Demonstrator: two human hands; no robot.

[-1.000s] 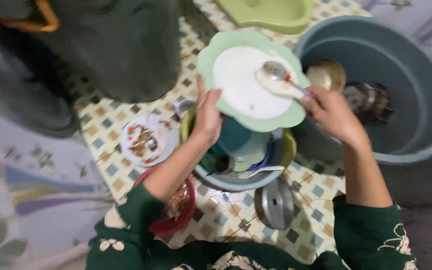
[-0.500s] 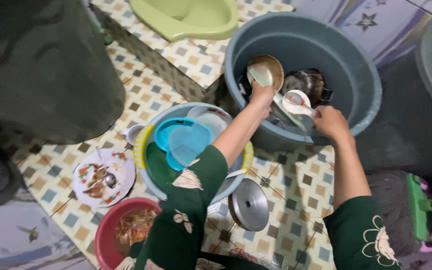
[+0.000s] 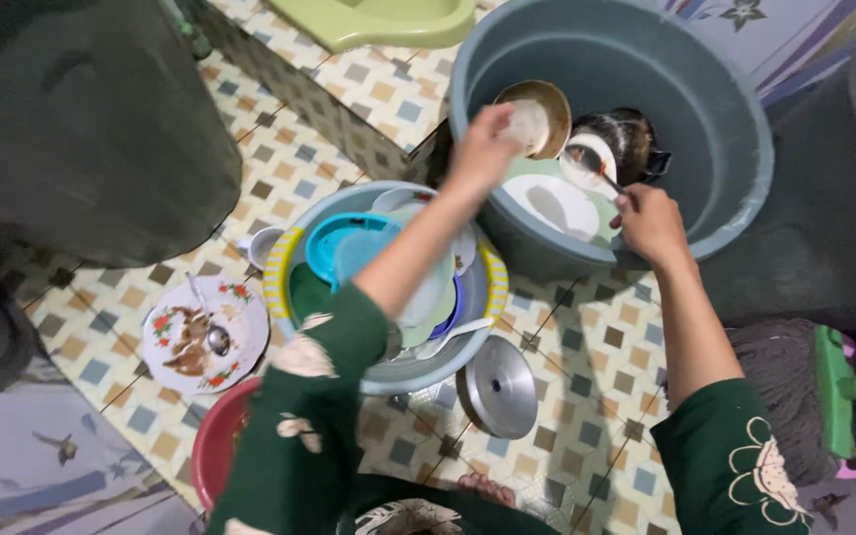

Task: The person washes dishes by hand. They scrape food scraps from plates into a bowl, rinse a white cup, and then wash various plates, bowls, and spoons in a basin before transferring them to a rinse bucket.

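**Plate down in the grey tub, left hand lifted off**

Since half a second ago the left hand (image 3: 482, 149) has risen from the tub, fingers loose, holding nothing. Right hand (image 3: 649, 220) is closed on a ladle (image 3: 587, 166) over the green-rimmed plate (image 3: 552, 203), which lies in the grey tub (image 3: 735, 129) between both hands. Basin of dishes (image 3: 388, 372) just beside; steel lid (image 3: 499, 388) on tiles.

Your left hand (image 3: 482, 149) hung over the grey tub (image 3: 735, 119), just above the green plate (image 3: 552, 203) lying inside it; whether it touched the plate was unclear. Your right hand (image 3: 649, 223) gripped a spoon (image 3: 591, 168) over the same plate. A brown bowl (image 3: 537, 114) and a dark pot (image 3: 636, 139) sat behind. Nearer you, a basin (image 3: 398, 372) of dishes stood on the tiled floor (image 3: 587, 367), with a steel lid (image 3: 499, 386) beside it.
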